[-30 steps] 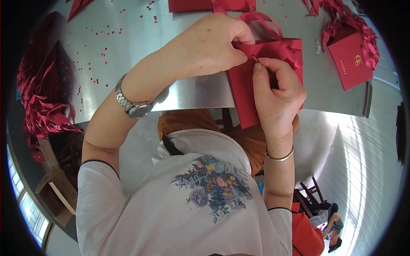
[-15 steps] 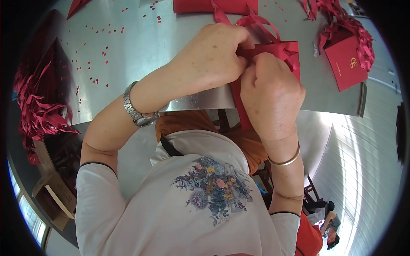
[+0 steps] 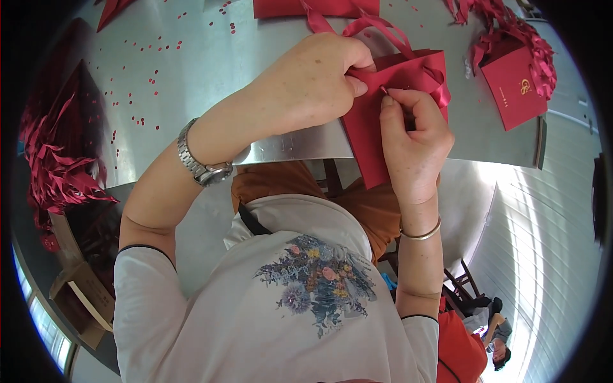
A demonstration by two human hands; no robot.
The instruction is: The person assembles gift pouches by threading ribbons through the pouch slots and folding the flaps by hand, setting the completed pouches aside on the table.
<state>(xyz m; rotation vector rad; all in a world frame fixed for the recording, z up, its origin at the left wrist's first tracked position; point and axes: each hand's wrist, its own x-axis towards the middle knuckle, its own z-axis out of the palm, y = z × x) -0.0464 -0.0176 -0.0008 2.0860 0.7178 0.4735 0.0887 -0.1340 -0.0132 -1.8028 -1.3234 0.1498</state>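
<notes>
A red paper gift bag (image 3: 370, 143) leans over the table's near edge, its lower end hanging past it. At the bag's upper left corner, my left hand (image 3: 316, 80) pinches the rim between curled fingers and thumb. Over the bag's front, my right hand (image 3: 418, 137) holds the tip of a thin red ribbon between thumb and forefinger, close to the rim. A red ribbon handle (image 3: 386, 29) loops up beyond the bag, and more shiny ribbon (image 3: 437, 86) bunches at its right side. My right palm hides part of the bag's front.
Another red bag (image 3: 274, 9) lies at the table's far side. Finished-looking red bags with ribbons (image 3: 516, 86) sit at the right, and a ribbon heap (image 3: 60, 169) at the left. Small red paper dots (image 3: 153, 82) scatter the metal table (image 3: 211, 76). A cardboard box (image 3: 83, 297) stands lower left.
My right hand has drawn back and opened out from my left, now pinching a ribbon tip over the bag's front. More of the bag's front shows. My left hand stays at the rim.
</notes>
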